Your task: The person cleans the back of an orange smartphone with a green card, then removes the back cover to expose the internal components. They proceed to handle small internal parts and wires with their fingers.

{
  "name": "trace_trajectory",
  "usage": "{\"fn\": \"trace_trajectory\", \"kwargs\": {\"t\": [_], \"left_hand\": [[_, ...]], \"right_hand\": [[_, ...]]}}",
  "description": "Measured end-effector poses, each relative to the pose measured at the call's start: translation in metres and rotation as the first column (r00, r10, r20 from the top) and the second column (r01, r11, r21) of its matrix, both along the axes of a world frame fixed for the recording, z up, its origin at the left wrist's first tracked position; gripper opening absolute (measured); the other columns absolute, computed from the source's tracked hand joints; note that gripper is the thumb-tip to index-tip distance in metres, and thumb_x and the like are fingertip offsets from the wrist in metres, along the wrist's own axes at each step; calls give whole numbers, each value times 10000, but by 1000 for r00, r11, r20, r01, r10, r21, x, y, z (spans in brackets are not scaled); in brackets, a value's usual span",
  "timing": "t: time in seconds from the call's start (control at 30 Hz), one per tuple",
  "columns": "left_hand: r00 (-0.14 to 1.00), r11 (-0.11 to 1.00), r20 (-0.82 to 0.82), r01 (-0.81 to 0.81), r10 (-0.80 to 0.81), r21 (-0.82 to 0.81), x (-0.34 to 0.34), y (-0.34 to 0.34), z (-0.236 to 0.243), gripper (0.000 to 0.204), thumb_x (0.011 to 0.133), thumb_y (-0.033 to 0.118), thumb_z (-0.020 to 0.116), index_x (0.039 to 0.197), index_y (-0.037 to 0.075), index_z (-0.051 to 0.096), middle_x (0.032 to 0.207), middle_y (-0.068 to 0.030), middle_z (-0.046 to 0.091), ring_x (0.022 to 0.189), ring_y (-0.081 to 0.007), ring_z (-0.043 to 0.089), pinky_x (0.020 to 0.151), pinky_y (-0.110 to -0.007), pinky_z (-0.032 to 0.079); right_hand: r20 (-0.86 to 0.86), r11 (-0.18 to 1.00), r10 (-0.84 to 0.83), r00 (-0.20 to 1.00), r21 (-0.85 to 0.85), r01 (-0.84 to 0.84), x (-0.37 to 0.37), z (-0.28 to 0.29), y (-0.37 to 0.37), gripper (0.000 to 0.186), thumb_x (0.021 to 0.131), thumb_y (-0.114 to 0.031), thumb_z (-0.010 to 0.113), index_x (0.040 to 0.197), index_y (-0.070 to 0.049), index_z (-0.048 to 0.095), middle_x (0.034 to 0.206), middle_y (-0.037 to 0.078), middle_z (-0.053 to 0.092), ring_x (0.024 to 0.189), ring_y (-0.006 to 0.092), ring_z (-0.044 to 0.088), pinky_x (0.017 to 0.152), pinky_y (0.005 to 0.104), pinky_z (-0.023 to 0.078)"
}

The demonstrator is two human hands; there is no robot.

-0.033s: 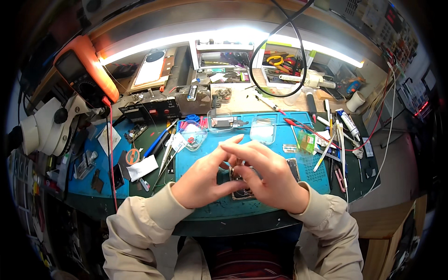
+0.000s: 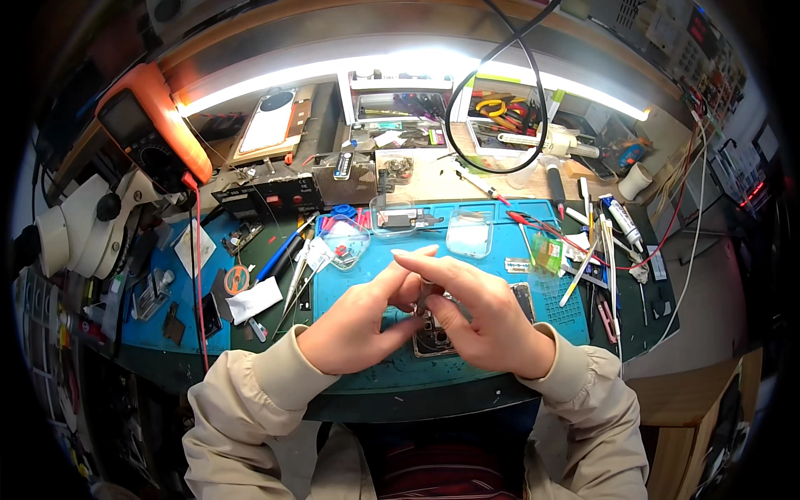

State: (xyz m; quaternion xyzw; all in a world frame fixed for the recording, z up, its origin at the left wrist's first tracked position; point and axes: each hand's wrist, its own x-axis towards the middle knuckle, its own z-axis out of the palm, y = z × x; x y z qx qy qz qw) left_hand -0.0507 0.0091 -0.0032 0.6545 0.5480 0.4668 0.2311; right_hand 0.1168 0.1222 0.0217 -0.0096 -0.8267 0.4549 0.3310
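My left hand (image 2: 354,321) and my right hand (image 2: 493,321) meet above an opened phone-like device (image 2: 522,298) lying on the blue work mat (image 2: 383,380). Its inner parts show below my fingers, while the hands cover its middle. A small greyish piece (image 2: 422,302) sits between my fingertips, too small and hidden to name. Both hands are closed in a pinch around that spot, with the index fingers arched and touching at the tips. My left thumb points toward the device's left end, and my right thumb bends down over it.
Beyond the hands stand clear plastic dishes (image 2: 470,233) and a tray with a dark part (image 2: 402,218). Tweezers, pens and brushes crowd both sides. An orange multimeter (image 2: 154,125) leans at the far left beside a white microscope (image 2: 83,225). A black cable loop (image 2: 451,125) hangs at the back.
My left hand has shifted slightly left and its thumb has moved. The right fingers have dipped a little, uncovering more of the device and the small piece.
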Motion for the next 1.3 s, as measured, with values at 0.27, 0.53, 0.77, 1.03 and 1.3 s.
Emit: {"fn": "trace_trajectory", "kwargs": {"t": [0.27, 0.53, 0.77, 1.03, 1.3], "left_hand": [[1000, 999, -18, -23, 24, 44, 3, -1, 1, 795, 859, 147, 805, 1550, 72, 421, 940, -95, 652, 788, -242, 669, 733, -358, 565], [991, 983, -128, -46, 23, -179, -5, -3, 10, 659, 826, 274, 858, 1400, 121, 572, 913, -60, 643, 751, -209, 645, 685, -345, 547], [976, 983, -214, 4, -44, -183, -11, -5, 5, 235, 852, 180, 806, 1028, 62, 702, 931, -90, 675, 842, -275, 669, 734, -383, 546], [970, 993, -239, 26, -53, -114, -13, -4, 0, 133, 855, 61, 756, 973, 31, 703, 943, -122, 689, 873, -324, 677, 764, -405, 553], [974, 994, -213, 52, -72, -100, -14, -4, 0, 123, 865, 70, 743, 976, 33, 705, 945, -113, 693, 880, -317, 674, 773, -403, 554]], "right_hand": [[32, 999, 16, 999, 43, -17, 0, -1, 2, 564, 871, 87, 673, 1414, -51, 605, 1009, 130, 638, 856, 240, 657, 754, 339, 563], [10, 974, -78, 997, 215, 74, 1, 3, 0, 605, 877, 100, 632, 1455, -66, 566, 996, 127, 640, 829, 251, 661, 727, 363, 564], [-82, 984, -74, 994, 158, 86, 3, 6, 3, 586, 906, 113, 601, 1468, -44, 541, 979, 128, 628, 811, 236, 656, 719, 357, 566], [-23, 989, -56, 998, 135, 58, 4, -5, 4, 579, 907, 112, 580, 1463, -41, 537, 977, 132, 621, 817, 256, 659, 735, 367, 569], [-19, 986, -66, 998, 150, 68, 4, -3, 4, 602, 889, 120, 573, 1467, -45, 535, 973, 130, 619, 813, 259, 658, 735, 370, 570]]}}
